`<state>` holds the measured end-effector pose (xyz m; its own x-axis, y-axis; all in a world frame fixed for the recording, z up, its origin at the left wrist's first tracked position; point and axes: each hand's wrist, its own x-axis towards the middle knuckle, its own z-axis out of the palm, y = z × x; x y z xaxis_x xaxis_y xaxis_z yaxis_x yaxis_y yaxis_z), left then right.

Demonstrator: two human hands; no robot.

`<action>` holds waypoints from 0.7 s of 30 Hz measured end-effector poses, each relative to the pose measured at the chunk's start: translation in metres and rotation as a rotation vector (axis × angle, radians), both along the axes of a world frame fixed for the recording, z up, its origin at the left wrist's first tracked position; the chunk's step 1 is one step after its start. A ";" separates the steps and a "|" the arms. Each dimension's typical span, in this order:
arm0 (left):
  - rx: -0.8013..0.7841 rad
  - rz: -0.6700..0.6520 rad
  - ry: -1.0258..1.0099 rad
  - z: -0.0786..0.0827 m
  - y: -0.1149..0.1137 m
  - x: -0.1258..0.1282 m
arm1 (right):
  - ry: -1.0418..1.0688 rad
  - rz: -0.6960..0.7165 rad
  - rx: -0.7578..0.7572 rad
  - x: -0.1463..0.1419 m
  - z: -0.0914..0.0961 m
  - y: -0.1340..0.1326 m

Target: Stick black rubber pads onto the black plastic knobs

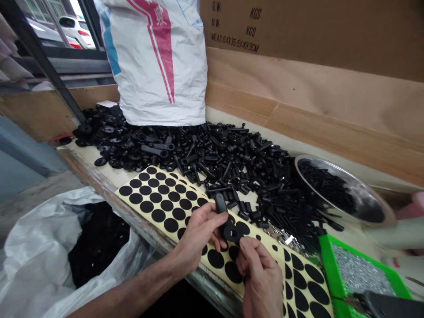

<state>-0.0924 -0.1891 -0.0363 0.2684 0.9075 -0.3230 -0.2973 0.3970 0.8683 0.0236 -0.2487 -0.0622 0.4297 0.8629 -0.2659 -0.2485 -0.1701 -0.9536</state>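
Observation:
My left hand (200,232) pinches a black plastic lever handle (221,203) by its shank, and the handle's round, holed base (232,233) points down and to the right. My right hand (261,278) meets that round base with its fingertips. Both hands are just above a cream backing sheet of black adhesive dots (159,198), and a second sheet (300,282) lies to the right. The underside of the base is hidden.
A heap of black plastic parts (225,163) lies behind the sheets, below a white woven sack (159,62). To the right are a steel bowl of black rods (341,190) and a green tray of silver bits (361,274). A plastic bag of black parts (96,243) sits below the bench edge.

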 end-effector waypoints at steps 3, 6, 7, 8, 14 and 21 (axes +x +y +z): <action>0.001 0.008 0.012 0.000 0.000 0.001 | 0.021 -0.006 -0.003 -0.002 0.002 0.000; 0.006 0.009 0.020 -0.002 0.001 0.002 | 0.023 -0.002 0.006 -0.002 -0.001 -0.001; 0.009 0.011 0.020 -0.003 0.001 0.002 | 0.024 -0.005 0.011 -0.001 -0.002 -0.001; 0.010 0.015 0.020 -0.004 0.001 0.001 | 0.028 -0.013 0.021 -0.001 -0.002 -0.002; 0.013 0.033 0.035 -0.006 0.003 0.001 | 0.047 -0.078 0.095 0.004 0.002 -0.002; 0.011 0.021 0.031 -0.005 0.001 0.003 | 0.082 0.040 0.004 0.003 -0.003 0.002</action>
<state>-0.0891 -0.1882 -0.0409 0.2393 0.9162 -0.3213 -0.2783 0.3818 0.8814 0.0269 -0.2470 -0.0651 0.3716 0.8801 -0.2956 -0.3186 -0.1782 -0.9310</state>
